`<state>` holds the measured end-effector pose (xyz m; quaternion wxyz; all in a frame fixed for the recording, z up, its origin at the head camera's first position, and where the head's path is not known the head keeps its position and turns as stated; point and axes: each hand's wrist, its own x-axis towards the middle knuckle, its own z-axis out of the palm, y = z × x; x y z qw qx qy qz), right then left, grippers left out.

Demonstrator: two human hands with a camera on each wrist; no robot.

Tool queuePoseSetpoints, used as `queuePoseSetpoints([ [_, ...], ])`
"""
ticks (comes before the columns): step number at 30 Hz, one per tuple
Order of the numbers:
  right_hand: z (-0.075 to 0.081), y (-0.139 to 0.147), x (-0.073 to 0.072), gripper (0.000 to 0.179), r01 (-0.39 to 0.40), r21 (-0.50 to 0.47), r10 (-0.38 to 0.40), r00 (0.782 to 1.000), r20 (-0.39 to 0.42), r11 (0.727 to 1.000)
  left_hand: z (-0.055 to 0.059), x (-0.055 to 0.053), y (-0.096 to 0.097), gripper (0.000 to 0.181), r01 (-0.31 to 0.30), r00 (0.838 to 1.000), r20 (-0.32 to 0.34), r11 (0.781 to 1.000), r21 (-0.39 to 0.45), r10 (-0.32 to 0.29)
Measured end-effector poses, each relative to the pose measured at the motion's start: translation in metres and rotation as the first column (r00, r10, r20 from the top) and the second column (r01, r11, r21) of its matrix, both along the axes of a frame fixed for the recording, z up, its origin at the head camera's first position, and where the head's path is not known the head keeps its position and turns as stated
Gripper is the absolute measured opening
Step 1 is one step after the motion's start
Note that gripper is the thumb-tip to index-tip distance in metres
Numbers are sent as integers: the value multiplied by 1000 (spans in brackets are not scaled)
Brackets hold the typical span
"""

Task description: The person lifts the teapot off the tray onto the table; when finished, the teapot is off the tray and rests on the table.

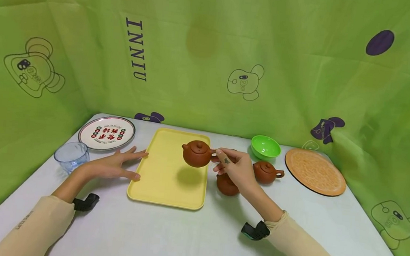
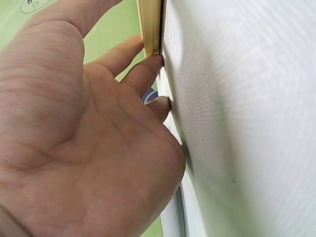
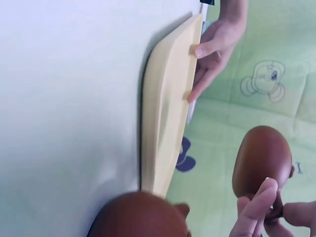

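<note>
In the head view a brown clay teapot [image 1: 196, 155] hangs in the air above the right part of a yellow tray [image 1: 164, 189]. My right hand [image 1: 237, 167] pinches its handle between thumb and fingers; the right wrist view shows the lifted teapot [image 3: 264, 158] from below. My left hand [image 1: 110, 165] touches the tray's left edge with thumb and fingertips, its fingers fairly straight. Beneath my right hand a second teapot [image 1: 227, 185] stands on the table, partly hidden. A third teapot [image 1: 265, 173] stands just right of that hand.
A white plate with red lettering [image 1: 95, 142] and a clear blue glass [image 1: 72, 155] stand at the left. A green bowl [image 1: 266, 148] is behind the third teapot, and a round orange-tan mat [image 1: 314, 172] lies at the right. Green cloth [image 1: 192, 102] walls the table's back and sides.
</note>
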<state>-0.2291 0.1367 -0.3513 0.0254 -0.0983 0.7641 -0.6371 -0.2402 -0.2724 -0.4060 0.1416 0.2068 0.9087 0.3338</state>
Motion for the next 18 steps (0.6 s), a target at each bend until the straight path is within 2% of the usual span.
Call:
queuePoseSetpoints([
  [12, 3, 45, 14, 44, 88, 30, -88, 996, 9, 996, 0, 0, 0, 90, 10, 1000, -8, 1000, 12, -10],
  [18, 4, 67, 24, 45, 90, 18, -90, 996, -2, 996, -2, -2, -1, 89, 8, 1000, -14, 1000, 3, -8],
])
